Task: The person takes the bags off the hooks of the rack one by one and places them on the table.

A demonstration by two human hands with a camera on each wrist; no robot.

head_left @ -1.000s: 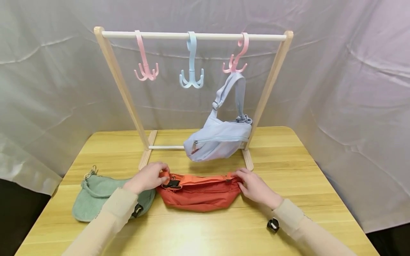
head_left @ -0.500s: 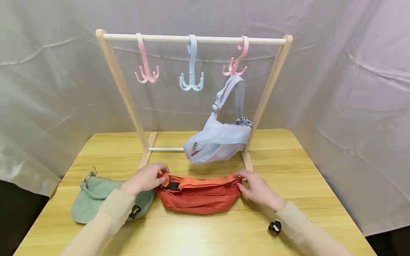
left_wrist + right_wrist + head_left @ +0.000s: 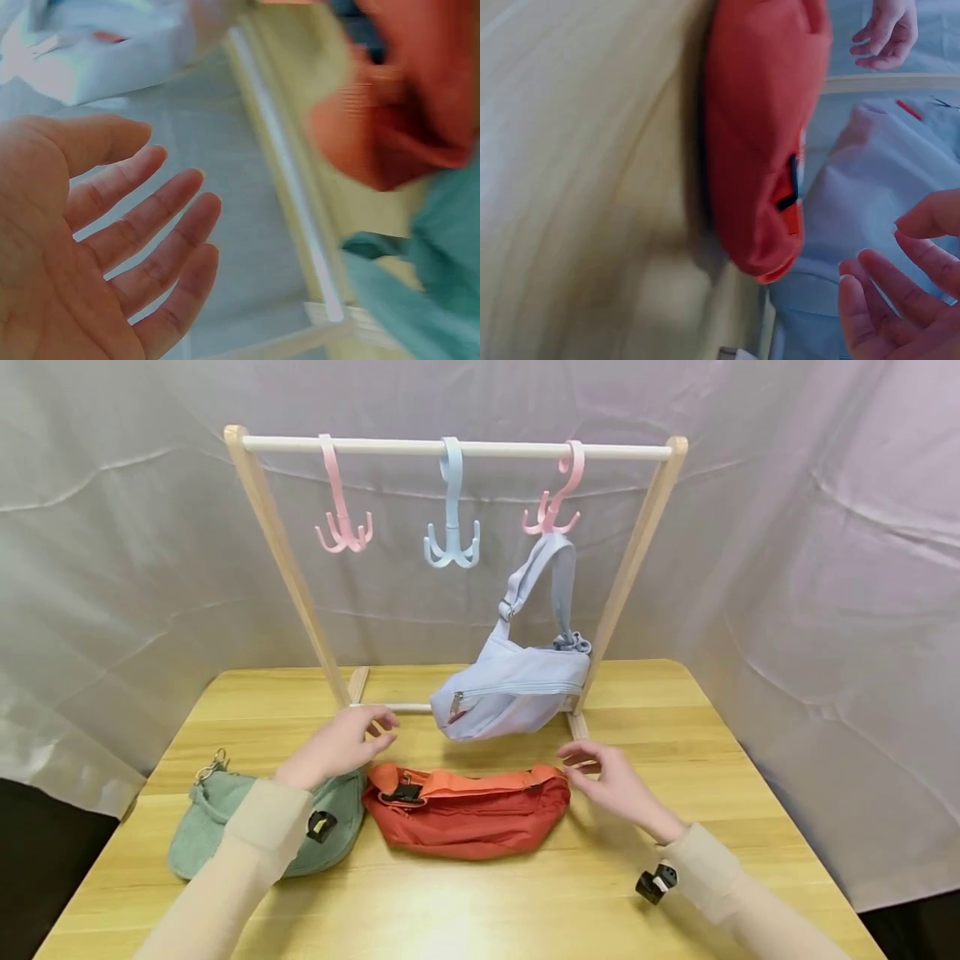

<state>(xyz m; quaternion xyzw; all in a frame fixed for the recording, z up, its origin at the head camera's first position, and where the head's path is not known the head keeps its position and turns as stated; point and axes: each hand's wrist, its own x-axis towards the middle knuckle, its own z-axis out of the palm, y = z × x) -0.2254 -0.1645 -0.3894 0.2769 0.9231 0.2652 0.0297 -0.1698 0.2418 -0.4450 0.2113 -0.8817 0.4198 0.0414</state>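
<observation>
A red-orange waist bag [image 3: 472,814] with a black buckle lies on the table in front of the rack. My left hand [image 3: 341,743] is raised above its left end, fingers relaxed and holding nothing; the left wrist view shows the palm and spread fingers [image 3: 161,262]. Just off the bag's right end hovers my right hand [image 3: 611,781], loosely curved around nothing. A green shoulder bag [image 3: 337,827] lies at the left, partly hidden under my left forearm. From the right pink hook [image 3: 551,518] a pale blue bag [image 3: 517,689] hangs by its strap.
A wooden rack [image 3: 633,560] with a white top bar [image 3: 390,446] stands on the table [image 3: 660,718]. A left pink hook [image 3: 341,522] and a light blue hook [image 3: 452,539] hang from the bar without bags. Grey curtain [image 3: 810,610] surrounds the table.
Both hands have let go of the red-orange waist bag's ends. The left hand has risen toward the rack, and the right has drawn slightly outward. The bag stays in place.
</observation>
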